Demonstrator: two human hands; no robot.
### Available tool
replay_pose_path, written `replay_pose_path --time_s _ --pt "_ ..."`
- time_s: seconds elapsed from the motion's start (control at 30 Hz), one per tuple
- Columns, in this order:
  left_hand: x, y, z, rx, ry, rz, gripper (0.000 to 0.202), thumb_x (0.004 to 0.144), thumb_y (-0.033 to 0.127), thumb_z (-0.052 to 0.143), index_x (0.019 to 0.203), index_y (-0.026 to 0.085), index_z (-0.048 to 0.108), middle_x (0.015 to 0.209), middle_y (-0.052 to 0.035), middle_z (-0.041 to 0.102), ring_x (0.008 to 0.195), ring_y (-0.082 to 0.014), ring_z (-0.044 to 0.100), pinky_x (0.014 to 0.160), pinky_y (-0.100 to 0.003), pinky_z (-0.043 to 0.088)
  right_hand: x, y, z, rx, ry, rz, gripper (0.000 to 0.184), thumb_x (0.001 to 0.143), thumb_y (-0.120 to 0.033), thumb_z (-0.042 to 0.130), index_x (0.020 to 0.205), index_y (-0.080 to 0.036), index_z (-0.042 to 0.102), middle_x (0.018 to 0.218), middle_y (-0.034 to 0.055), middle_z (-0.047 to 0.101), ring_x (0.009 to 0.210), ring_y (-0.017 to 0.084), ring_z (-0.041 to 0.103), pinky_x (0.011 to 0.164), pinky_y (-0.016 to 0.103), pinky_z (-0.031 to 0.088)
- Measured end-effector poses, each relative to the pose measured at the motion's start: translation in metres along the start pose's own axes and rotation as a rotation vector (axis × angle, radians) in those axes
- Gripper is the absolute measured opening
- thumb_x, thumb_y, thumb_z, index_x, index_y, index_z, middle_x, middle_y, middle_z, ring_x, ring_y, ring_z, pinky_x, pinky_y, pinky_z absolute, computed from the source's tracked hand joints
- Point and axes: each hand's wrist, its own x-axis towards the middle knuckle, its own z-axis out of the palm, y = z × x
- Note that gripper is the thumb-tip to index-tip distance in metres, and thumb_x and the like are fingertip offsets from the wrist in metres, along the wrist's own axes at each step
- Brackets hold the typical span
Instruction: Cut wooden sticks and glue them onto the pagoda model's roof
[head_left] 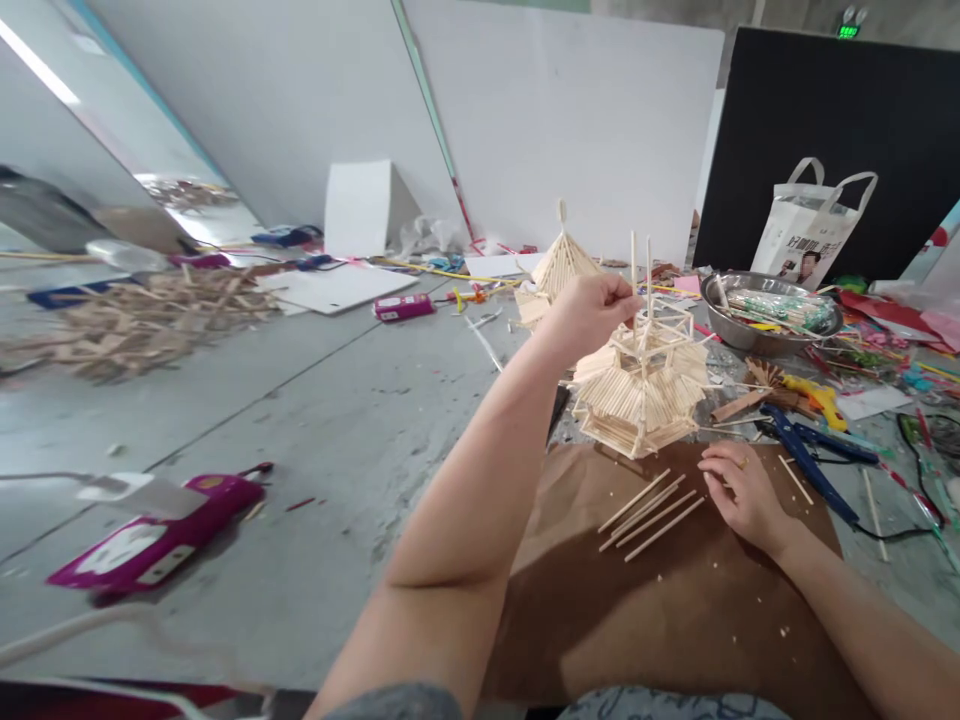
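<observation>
A pavilion-like model of thin wooden sticks point(641, 395) with a sloping roof stands at the far edge of brown paper point(675, 630). Over its top, my left hand point(596, 312) is closed, pinching an upright wooden stick point(634, 265). Another upright stick point(649, 262) rises beside it. I cannot tell whether the pinched stick is fixed to the model. My right hand point(742, 495) rests on the paper right of the model, fingers loosely bent and apart, holding nothing. Several loose sticks point(649, 515) lie on the paper between that hand and my left forearm.
Behind the model is a pointed stick roof point(562, 262). A metal bowl point(769, 340) of wrapped sticks, blue pliers point(810, 465) and a tote bag point(810, 225) are on the right. Purple power strips point(405, 307) and a stick pile point(150, 320) lie left.
</observation>
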Motion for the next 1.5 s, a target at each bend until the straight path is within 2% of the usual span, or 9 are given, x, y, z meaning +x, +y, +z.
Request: replay_pose_path --time_s 0.13,0.33,0.63,0.87,1.1,1.23,1.33,1.4,1.5 --pt "0.007 -0.014 0.008 0.027 -0.006 0.030 0.018 0.073 0.026 0.049 0.057 0.016 0.051 0.046 0.0041 0.036 0.044 -0.0054 0.030 0.048 -0.024 0.024 -0.002 0.002 0.004 0.009 -0.032 0.005 0.016 0.077 -0.010 0.048 0.088 -0.019 0.054 0.091 0.0065 0.058 0.091 0.019 0.052 0.079 0.038 0.043" --pt "0.004 -0.026 0.018 0.018 -0.027 0.016 0.017 0.071 0.026 0.049 0.059 0.015 0.055 0.049 0.0030 0.042 0.045 -0.0056 0.032 0.046 -0.023 0.026 -0.005 0.003 0.008 0.039 -0.061 0.018 0.017 0.075 -0.009 0.047 0.086 -0.019 0.056 0.090 0.0063 0.059 0.091 0.019 0.052 0.080 0.038 0.044" --pt "-0.006 -0.026 0.029 -0.131 0.114 -0.074 0.019 0.068 0.029 0.053 0.055 0.016 0.055 0.044 0.0049 0.038 0.042 -0.0053 0.031 0.044 -0.021 0.027 -0.008 0.003 0.012 0.062 -0.104 0.048 0.017 0.076 -0.011 0.047 0.085 -0.020 0.058 0.091 0.0067 0.060 0.091 0.019 0.054 0.079 0.038 0.046" --pt "-0.013 -0.021 0.029 -0.193 0.095 -0.112 0.023 0.069 0.027 0.052 0.049 0.016 0.048 0.045 0.0032 0.046 0.043 -0.0051 0.037 0.046 -0.021 0.031 -0.005 -0.003 0.011 0.064 -0.107 0.059 0.017 0.077 -0.009 0.046 0.084 -0.020 0.057 0.091 0.0068 0.059 0.092 0.018 0.053 0.080 0.037 0.047" --pt "-0.007 -0.024 0.030 -0.217 0.209 -0.100 0.024 0.068 0.029 0.055 0.048 0.015 0.052 0.042 0.0061 0.032 0.042 -0.0045 0.028 0.043 -0.021 0.026 -0.008 -0.001 0.012 0.094 -0.135 0.069 0.017 0.077 -0.009 0.046 0.086 -0.020 0.055 0.092 0.0068 0.058 0.093 0.017 0.053 0.079 0.036 0.047" --pt "-0.006 -0.027 0.031 -0.167 0.238 -0.081 0.026 0.068 0.035 0.055 0.050 0.016 0.056 0.042 0.0059 0.030 0.043 -0.0057 0.028 0.044 -0.023 0.025 -0.009 -0.001 0.013 0.092 -0.153 0.088 0.016 0.078 -0.010 0.046 0.086 -0.020 0.056 0.093 0.0070 0.059 0.093 0.017 0.053 0.079 0.036 0.047" --pt "-0.004 -0.031 0.033 -0.060 0.302 -0.018 0.029 0.070 0.036 0.054 0.048 0.017 0.056 0.044 0.0044 0.035 0.048 -0.0077 0.035 0.051 -0.025 0.031 -0.009 -0.001 0.013 0.093 -0.157 0.095 0.016 0.078 -0.011 0.046 0.086 -0.020 0.056 0.092 0.0069 0.059 0.092 0.017 0.054 0.079 0.035 0.048" --pt "-0.003 -0.032 0.034 -0.001 0.335 0.035 0.029 0.071 0.034 0.054 0.047 0.017 0.056 0.046 0.0034 0.039 0.053 -0.0092 0.039 0.062 -0.028 0.036 -0.009 -0.001 0.013 0.095 -0.155 0.099 0.016 0.078 -0.011 0.046 0.086 -0.021 0.057 0.092 0.0069 0.059 0.092 0.017 0.055 0.078 0.035 0.048" --pt "-0.002 -0.031 0.037 0.053 0.361 0.067 0.028 0.071 0.031 0.054 0.046 0.018 0.056 0.048 0.0030 0.042 0.058 -0.0105 0.042 0.078 -0.033 0.035 -0.009 -0.002 0.013 0.094 -0.161 0.102 0.016 0.078 -0.012 0.046 0.086 -0.021 0.057 0.092 0.0070 0.059 0.091 0.017 0.055 0.078 0.036 0.048"
